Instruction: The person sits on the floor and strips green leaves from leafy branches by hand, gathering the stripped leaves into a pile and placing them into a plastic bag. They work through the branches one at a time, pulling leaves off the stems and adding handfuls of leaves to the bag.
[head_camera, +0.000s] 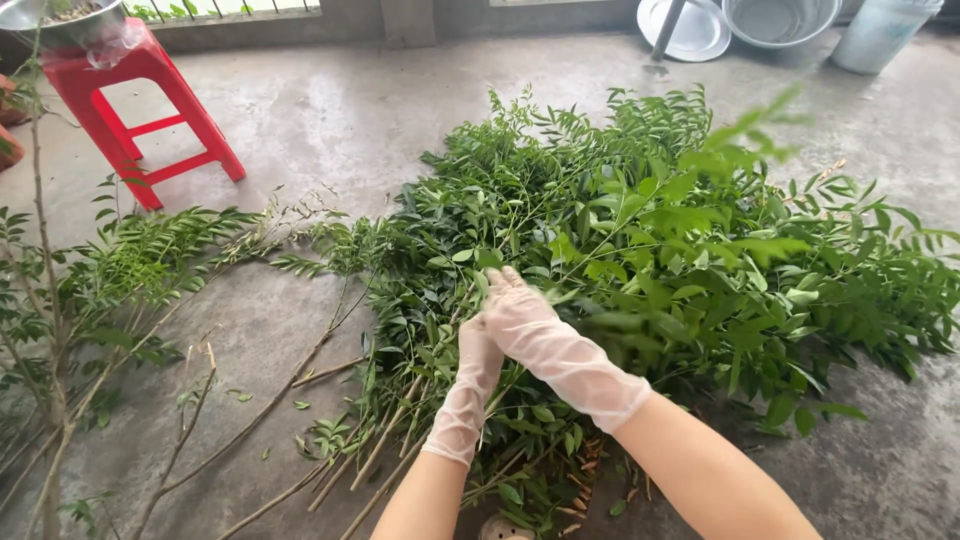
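A large pile of green leafy branches (640, 240) lies on the concrete floor in front of me. Both my hands wear thin whitish gloves. My right hand (525, 315) crosses over the left and grips a leafy stem in the pile; the leaves beside it are blurred. My left hand (478, 350) sits just under the right, its fingers closed around the same bunch of stems. Most of the left hand's fingers are hidden by the right hand and leaves.
Long thin stripped twigs (270, 400) and a smaller leafy branch (150, 260) lie to the left. A red plastic stool (150, 110) stands at the back left with a metal bowl on it. Metal basins (780, 20) and a pale bucket (880, 35) stand at the back right.
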